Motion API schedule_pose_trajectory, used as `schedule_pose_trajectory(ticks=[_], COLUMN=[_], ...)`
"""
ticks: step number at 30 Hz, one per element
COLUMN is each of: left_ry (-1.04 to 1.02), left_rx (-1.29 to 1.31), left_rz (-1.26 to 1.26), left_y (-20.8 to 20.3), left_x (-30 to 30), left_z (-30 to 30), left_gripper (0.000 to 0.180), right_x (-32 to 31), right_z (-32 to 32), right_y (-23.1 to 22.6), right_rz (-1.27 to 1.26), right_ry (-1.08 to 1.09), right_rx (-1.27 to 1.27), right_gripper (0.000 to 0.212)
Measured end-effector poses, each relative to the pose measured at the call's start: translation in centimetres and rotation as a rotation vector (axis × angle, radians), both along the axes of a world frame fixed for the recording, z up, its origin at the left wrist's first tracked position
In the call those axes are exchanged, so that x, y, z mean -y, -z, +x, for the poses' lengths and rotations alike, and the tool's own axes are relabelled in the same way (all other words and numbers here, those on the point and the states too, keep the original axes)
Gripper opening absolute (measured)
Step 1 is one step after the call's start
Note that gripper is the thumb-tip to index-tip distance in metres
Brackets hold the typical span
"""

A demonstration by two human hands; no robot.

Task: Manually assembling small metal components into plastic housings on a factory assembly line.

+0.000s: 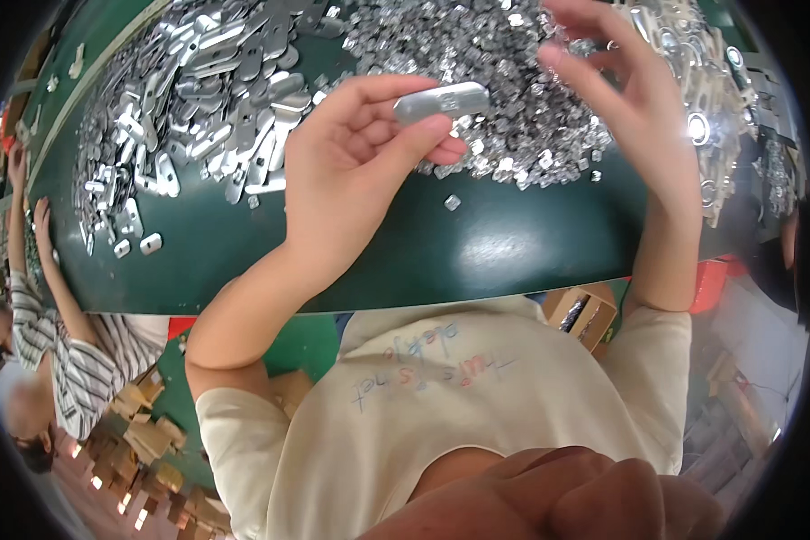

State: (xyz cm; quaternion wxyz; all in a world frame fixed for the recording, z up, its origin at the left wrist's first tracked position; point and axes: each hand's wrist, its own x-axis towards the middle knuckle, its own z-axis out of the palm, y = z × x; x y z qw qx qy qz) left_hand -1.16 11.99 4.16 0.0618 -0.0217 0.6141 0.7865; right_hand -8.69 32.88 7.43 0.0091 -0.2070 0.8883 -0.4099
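My left hand (342,153) is closed on an oblong silver metal plate (443,102) with rounded ends, pinched between thumb and fingers above the table. My right hand (634,99) hovers over the right side of a heap of small, shiny metal clips (513,135). Its thumb and fingers are apart, slightly blurred, and nothing shows between them. Left of my left hand lies a spread pile of similar oblong metal plates (211,99), some with a slot in them.
The green tabletop (378,261) curves along my front. Long pale parts with shiny rings (702,99) are heaped at the right. A person in a striped shirt (90,360) works at the far left. Cardboard boxes (580,315) stand below the table.
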Motion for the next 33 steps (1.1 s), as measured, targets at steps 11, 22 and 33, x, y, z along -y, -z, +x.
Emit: schedule_pose_trajectory(ticks=[11,22,33], left_ry=[0.030,0.084,0.099], left_rx=[0.019,-0.079,-0.030], left_rz=[0.038,-0.010,-0.111], left_y=[-0.1,0.3,0.3], left_x=[0.2,-0.2,0.0], left_z=[0.2,-0.5,-0.2], left_gripper=[0.027,0.031,0.031], right_x=[-9.1,-2.8,-6.4], right_z=[-5.3,-0.2,-3.5], right_y=[1.1,0.4,0.8], right_rz=[0.641,-0.069,0.480], right_ry=[0.291,0.103,0.401], right_rx=[-0.271,0.097,-0.149], right_gripper=[0.036,0.037,0.038])
